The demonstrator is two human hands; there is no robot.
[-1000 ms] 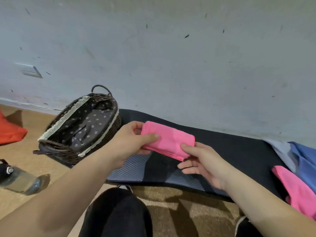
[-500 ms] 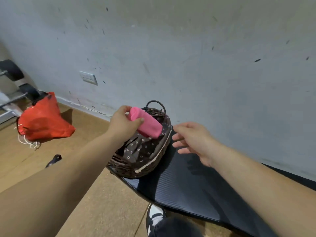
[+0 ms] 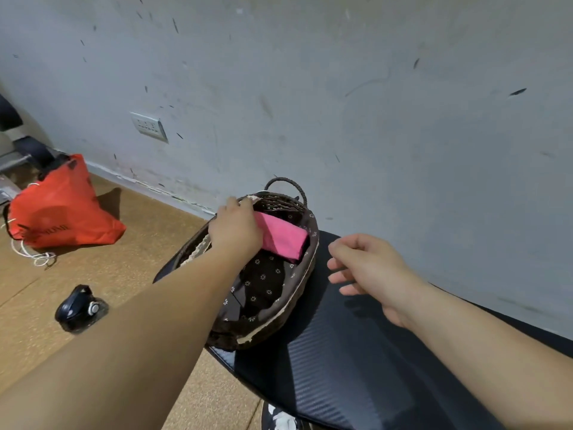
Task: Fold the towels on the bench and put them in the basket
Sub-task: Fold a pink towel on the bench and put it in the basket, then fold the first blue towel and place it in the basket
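Note:
A folded pink towel (image 3: 283, 236) lies inside the dark wicker basket (image 3: 305, 276), at its far end against the flower-patterned lining. My left hand (image 3: 235, 229) reaches into the basket and grips the towel's left end. The basket stands at the left end of the black bench (image 3: 341, 361). My right hand (image 3: 369, 271) hovers just right of the basket above the bench, fingers loosely curled and apart, holding nothing. The other towels are out of view.
A grey wall (image 3: 341, 103) with a socket (image 3: 148, 125) runs close behind the bench. On the wooden floor to the left lie an orange bag (image 3: 59, 209) and a bottle with a black cap (image 3: 77, 308). A shoe (image 3: 282, 418) shows below the bench.
My left hand has carried the pink towel from the bench over to the basket and lowered it inside. My right hand let go of it and now hangs free beside the basket.

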